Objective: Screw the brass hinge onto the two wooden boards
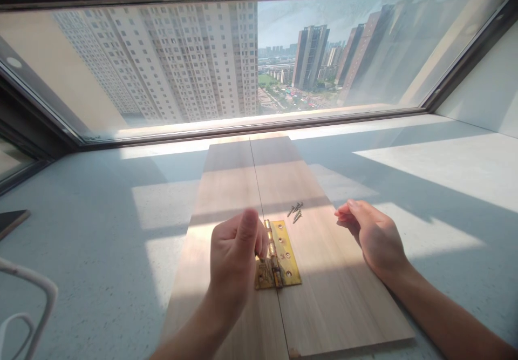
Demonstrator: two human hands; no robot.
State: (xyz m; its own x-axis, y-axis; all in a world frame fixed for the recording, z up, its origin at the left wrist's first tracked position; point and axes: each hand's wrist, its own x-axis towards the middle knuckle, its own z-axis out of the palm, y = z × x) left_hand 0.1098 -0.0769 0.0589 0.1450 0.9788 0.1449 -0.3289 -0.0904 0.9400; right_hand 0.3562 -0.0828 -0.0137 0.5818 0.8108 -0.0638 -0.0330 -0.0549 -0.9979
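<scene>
Two pale wooden boards (324,295) lie side by side, a thin seam between them. Across that seam rests a brass hinge (288,255), laid flat and unfolded, with screw holes showing in its right leaf. My left hand (237,249) is closed above the left leaf and hides part of it. A small dark bit shows under its fingertips, too little to name. Beyond the hinge, several small screws (297,212) lie loose on the right board. My right hand (376,236) is at that board's right edge, thumb and fingers pinched together; whatever they hold, if anything, is hidden.
The boards lie on a pale speckled sill (97,225), reaching back to a dark window frame (259,128). A white looped cable or tube (50,292) is at the lower left, below a dark flat object (12,221). Bright sun patches cross the surface.
</scene>
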